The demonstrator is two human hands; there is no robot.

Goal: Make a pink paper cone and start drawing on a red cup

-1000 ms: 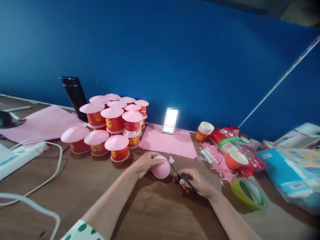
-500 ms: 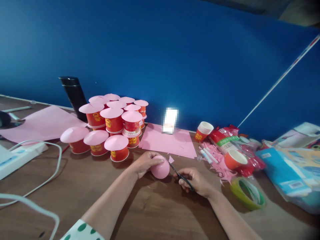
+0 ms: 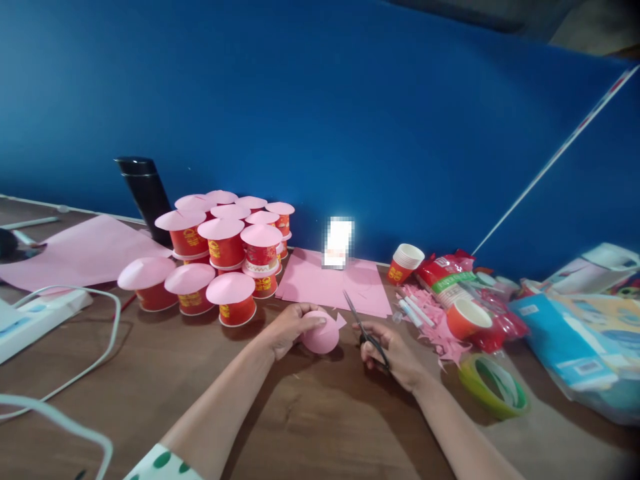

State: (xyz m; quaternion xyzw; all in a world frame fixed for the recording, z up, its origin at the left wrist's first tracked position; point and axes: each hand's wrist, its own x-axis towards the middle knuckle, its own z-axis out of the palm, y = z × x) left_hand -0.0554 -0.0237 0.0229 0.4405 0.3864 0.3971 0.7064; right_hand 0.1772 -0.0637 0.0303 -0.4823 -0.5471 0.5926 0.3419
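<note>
Head camera, seen from my remote station: at lower centre, a bare left hand [image 3: 295, 327] pinches a round pink paper disc [image 3: 323, 335] between thumb and fingers, while the right hand [image 3: 391, 352] is wrapped around black-handled metal scissors [image 3: 369, 339]. A second ago I saw the blade tips at the disc's upper right edge; now they have swung away and point up the frame, so I judge the cutting paused. A small triangular pink paper scrap [image 3: 341, 321] sits at that edge; whether it is joined, I cannot tell. At lower right lies a yellow-green tape roll [image 3: 466, 387]. Beyond, an orange paper cup [image 3: 467, 321] tips over, pale interior showing. At left of centre, mouth-down red paper cups [image 3: 227, 254] with gold lettering stand in tiers under shallow pink paper cones [image 3: 221, 229], their insides hidden. At right, a red plastic packet [image 3: 440, 270] holds nested pale cups; a nested red-and-white cup stack [image 3: 406, 262] stands beside it. A blue wall [image 3: 320, 100] closes the background.
</note>
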